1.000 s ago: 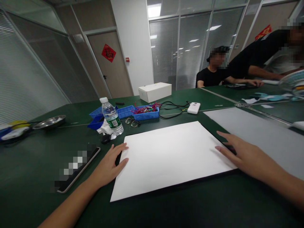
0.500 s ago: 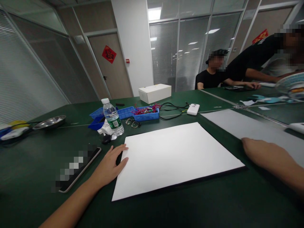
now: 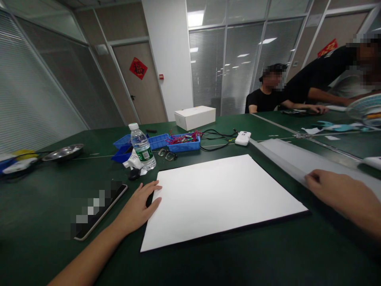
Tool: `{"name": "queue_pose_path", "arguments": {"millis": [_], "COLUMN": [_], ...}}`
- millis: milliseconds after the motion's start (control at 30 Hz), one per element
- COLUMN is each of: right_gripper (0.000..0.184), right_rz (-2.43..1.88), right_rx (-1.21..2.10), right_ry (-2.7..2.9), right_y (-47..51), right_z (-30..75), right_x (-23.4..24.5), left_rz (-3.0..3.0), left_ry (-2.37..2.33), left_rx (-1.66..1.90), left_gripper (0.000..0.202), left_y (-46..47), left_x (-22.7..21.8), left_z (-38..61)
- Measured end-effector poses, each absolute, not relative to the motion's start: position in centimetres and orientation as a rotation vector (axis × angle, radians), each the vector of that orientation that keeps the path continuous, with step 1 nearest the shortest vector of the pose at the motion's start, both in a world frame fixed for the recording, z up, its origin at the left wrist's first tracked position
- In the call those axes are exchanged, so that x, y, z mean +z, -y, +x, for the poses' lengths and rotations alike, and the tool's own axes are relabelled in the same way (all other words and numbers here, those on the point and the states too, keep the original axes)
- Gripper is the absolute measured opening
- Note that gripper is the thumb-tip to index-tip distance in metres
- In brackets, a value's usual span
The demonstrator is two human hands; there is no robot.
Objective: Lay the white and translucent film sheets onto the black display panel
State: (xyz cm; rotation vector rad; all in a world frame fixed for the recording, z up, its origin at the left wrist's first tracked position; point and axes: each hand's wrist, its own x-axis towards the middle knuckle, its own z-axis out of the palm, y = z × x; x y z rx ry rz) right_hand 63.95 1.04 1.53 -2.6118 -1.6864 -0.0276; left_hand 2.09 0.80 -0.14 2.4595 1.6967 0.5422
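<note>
A large white sheet (image 3: 220, 198) lies flat on a slightly larger dark board (image 3: 238, 229) in front of me. My left hand (image 3: 139, 206) rests at its left edge, fingers spread, fingertips on the white surface. To the right, my right hand (image 3: 333, 192) is closed on the near edge of a thin translucent sheet (image 3: 291, 155). That edge is lifted and curls up from the table; the far part lies lower. The fingertips of my right hand are partly hidden behind the hand itself.
Left of the board lie a phone (image 3: 102, 212) and a metal dish (image 3: 64, 152). Behind it stand a water bottle (image 3: 143, 149), blue trays (image 3: 184, 146) with wires, glasses (image 3: 167, 154), a white box (image 3: 195, 117) and a white device (image 3: 243, 138). Two people sit or lean at the far right.
The near edge of the translucent sheet has risen off the table with my right hand, which has turned slightly. My left hand and the white sheet have stayed in place.
</note>
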Motion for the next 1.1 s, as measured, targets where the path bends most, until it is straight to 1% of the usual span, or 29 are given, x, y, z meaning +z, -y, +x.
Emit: {"name": "queue_pose_path", "arguments": {"millis": [167, 300, 367, 467, 500, 567, 767, 1100], "right_gripper": [0.060, 0.063, 0.057, 0.042, 0.042, 0.041, 0.037, 0.040], "right_rz": [-2.567, -2.408, -2.099, -1.349, -1.140, -0.897, -0.766, -0.781], "right_rx": [-0.137, -0.247, -0.311, -0.449, -0.494, -0.568, -0.582, -0.438], "right_ry": [1.675, 1.826, 2.062, 2.453, 2.533, 2.625, 2.683, 2.696], "right_y": [-0.7, 0.0, 0.5, 1.4, 1.7, 2.3, 3.6, 3.6], "right_z": [63.0, 61.0, 59.8, 57.4, 56.4, 54.4, 50.6, 50.9], "right_x": [2.0, 2.1, 1.8, 0.9, 0.7, 0.3, 0.3, 0.4], "left_rz": [2.450, 2.448, 2.448, 2.443, 2.439, 2.434, 2.450, 2.368], "left_ry": [-1.690, -1.683, -1.683, -1.690, -1.694, -1.696, -1.666, -1.733], "left_rx": [0.540, 0.536, 0.539, 0.548, 0.551, 0.557, 0.547, 0.582], "left_gripper": [0.046, 0.047, 0.047, 0.047, 0.047, 0.048, 0.049, 0.060], "left_y": [-0.9, -0.8, -0.7, -0.5, -0.5, -0.6, -0.9, -0.6], "left_x": [-0.2, -0.1, -0.1, 0.1, 0.1, 0.1, -0.2, -0.1], "left_z": [2.1, 2.1, 2.1, 2.2, 2.2, 2.2, 2.1, 2.2]}}
